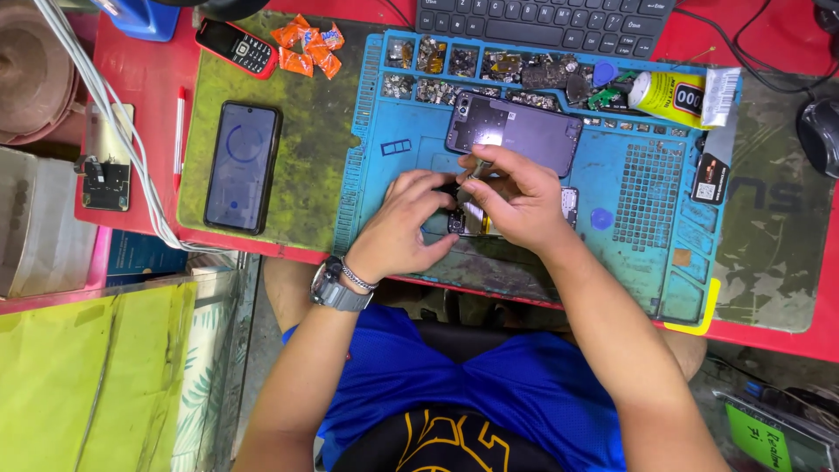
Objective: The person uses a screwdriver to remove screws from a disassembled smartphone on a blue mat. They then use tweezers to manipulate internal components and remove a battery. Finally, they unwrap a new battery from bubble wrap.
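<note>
Both hands meet over an opened phone (476,218) lying on a blue repair mat (629,201). My left hand (404,223) rests on the phone's left end and holds it down. My right hand (516,197) pinches a thin metal tool (479,166) above the phone's insides; the tool's tip is hidden by my fingers. A purple phone back cover (516,129) lies just beyond my hands. Much of the opened phone is covered by both hands.
A black smartphone (243,166) with a lit screen lies on the green mat (306,114) at left. A small red keypad phone (238,48), orange wrappers (308,48), a glue tube (682,94), a keyboard (542,19), a mouse (821,131) and mat trays of small parts (472,65) sit further back.
</note>
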